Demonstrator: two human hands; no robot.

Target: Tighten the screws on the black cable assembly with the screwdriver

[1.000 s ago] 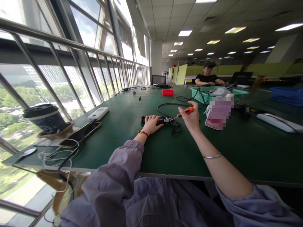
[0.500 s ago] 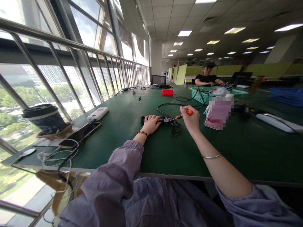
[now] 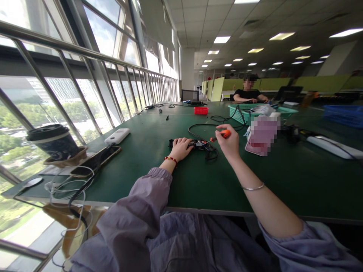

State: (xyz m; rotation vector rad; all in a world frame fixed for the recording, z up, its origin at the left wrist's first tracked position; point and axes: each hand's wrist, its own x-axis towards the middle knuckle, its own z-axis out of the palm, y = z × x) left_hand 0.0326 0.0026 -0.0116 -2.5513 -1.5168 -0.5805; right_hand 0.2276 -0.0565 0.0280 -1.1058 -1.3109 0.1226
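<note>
Under my left hand [image 3: 182, 148] lies a small black device [image 3: 200, 144] with a cable, pressed against the green table; my fingers are curled over its left part. My right hand [image 3: 228, 141] grips a screwdriver [image 3: 225, 133] by its orange handle. The thin shaft slants down to the left, and its tip is at the device's right part; whether it sits in a screw is too small to tell. A black cable [image 3: 195, 125] loops behind the device, and more dark wire [image 3: 212, 153] is bunched at its right end.
A small red box [image 3: 200, 110] and a green basket [image 3: 236, 113] holding things stand farther back. To the right is a pink phone-like object [image 3: 261, 139], partly blurred. On the left are a paper cup [image 3: 55, 143], a white power bank [image 3: 117, 136] and cables [image 3: 70, 185]. Another person [image 3: 248, 92] sits opposite.
My right hand has shifted its fingers around the screwdriver handle, with thumb and forefinger looser and further apart. My left hand and the device stay in place.
</note>
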